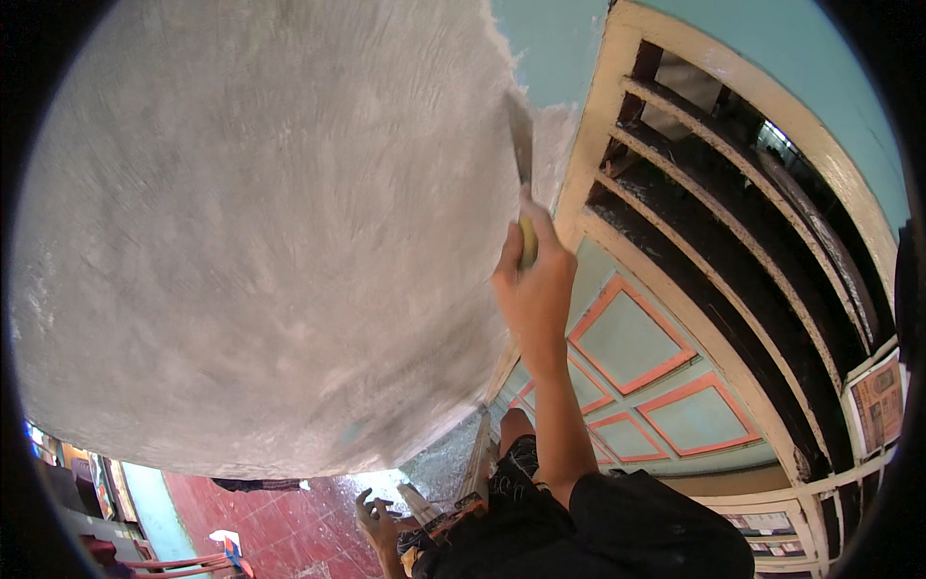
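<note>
One scraper (pixel 522 147) points upward, tilted slightly left, right hand (pixel 542 280) gripping it, left hand (pixel 379 528) loosely open.

black short-sleeved shirt (pixel 627 531), dark pale-patterned shorts (pixel 514 470)

Clear leftward, hemmed in rightward.
Grey wall (pixel 270 241) seen unobstructed left of scraper (pixel 522 150); passage right of right hand (pixel 540 275) closely bounded by cream frame (pixel 602 106), its dark openings divided by slats (pixel 690 176).
</note>
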Motion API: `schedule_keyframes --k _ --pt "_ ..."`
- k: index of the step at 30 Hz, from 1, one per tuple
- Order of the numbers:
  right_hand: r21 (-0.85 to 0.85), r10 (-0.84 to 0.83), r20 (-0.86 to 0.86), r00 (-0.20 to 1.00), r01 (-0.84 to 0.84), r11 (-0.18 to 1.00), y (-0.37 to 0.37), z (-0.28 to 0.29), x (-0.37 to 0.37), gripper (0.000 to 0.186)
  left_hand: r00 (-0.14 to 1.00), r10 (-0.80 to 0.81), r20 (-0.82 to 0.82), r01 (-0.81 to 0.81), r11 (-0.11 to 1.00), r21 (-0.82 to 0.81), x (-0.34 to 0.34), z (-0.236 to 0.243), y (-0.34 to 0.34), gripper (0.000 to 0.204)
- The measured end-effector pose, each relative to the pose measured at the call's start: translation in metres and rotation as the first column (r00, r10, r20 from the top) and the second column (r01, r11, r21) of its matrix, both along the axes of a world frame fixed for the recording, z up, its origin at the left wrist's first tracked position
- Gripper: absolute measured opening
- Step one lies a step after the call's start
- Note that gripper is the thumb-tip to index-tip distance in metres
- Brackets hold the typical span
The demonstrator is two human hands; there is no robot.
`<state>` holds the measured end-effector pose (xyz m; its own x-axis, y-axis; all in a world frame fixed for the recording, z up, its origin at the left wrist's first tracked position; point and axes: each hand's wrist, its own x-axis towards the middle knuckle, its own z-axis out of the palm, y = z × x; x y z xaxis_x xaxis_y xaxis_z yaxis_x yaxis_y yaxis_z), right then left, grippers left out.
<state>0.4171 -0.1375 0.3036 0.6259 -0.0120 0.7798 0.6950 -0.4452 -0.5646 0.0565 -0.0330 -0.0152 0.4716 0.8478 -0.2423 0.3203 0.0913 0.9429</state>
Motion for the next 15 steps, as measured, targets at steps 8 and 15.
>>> schedule_keyframes --k 8,15 --pt "-0.02 0.021 -0.027 0.999 -0.021 1.0 -0.003 0.014 -0.006 0.029 1.0 0.024 0.003 -0.024 0.999 0.022 -0.007 -0.005 -0.003 0.028" --pt "0.029 0.077 -0.083 0.994 -0.075 0.997 -0.008 0.031 -0.012 0.035 1.0 -0.004 -0.029 0.005 0.999 0.034 -0.003 0.008 -0.005 0.028"
